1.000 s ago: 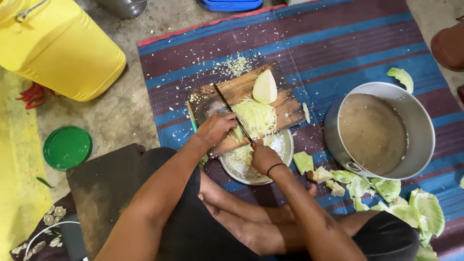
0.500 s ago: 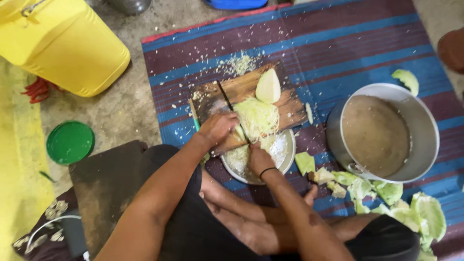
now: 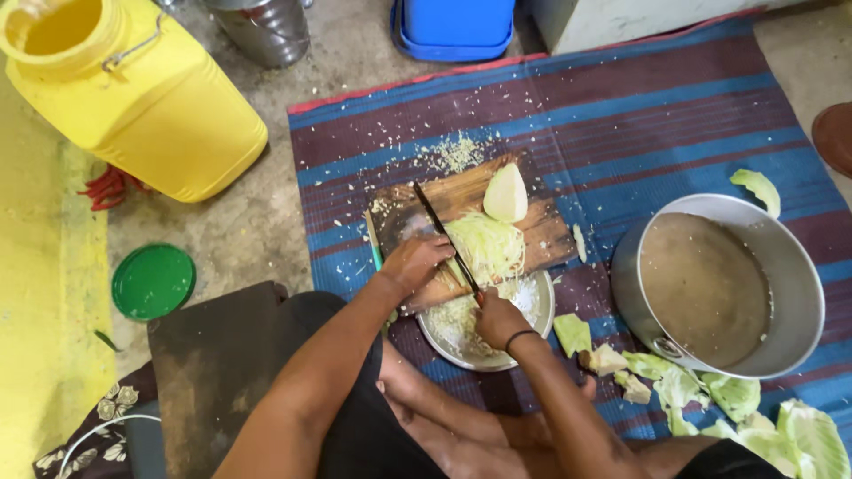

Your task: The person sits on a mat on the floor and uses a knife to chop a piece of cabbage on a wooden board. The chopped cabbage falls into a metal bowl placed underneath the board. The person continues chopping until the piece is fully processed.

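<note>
The right hand (image 3: pixel 499 319) has its fingers closed around the handle of a knife (image 3: pixel 446 238), whose long dark blade runs up and away across a wooden cutting board (image 3: pixel 541 232) lying on a striped blue and maroon mat (image 3: pixel 657 106) on the floor. The left hand (image 3: pixel 415 262) rests on the near left part of the board, fingers curled and pressed down beside the blade; whether they grip anything there cannot be told. Just right of the blade sits a heap of shredded cabbage (image 3: pixel 488 244), and touching its far edge is an uncut cabbage wedge (image 3: pixel 506 192), pale and standing on the board. A round metal plate (image 3: pixel 532 330) is tucked against the near edge of the board, under the right hand, with more shredded cabbage lying in it. Fine cabbage crumbs (image 3: pixel 457 153) are scattered on the mat beyond the board. To the right stands a big metal pot (image 3: pixel 790 266), and near it, toward the lower right corner, lie loose cabbage leaves (image 3: pixel 710 390); one more leaf (image 3: pixel 759 186) lies by the pot's far rim. Off the mat to the left, on the bare floor, stand a large yellow plastic can (image 3: pixel 151 106) and a green lid (image 3: pixel 153 281), well apart from the board.
</note>
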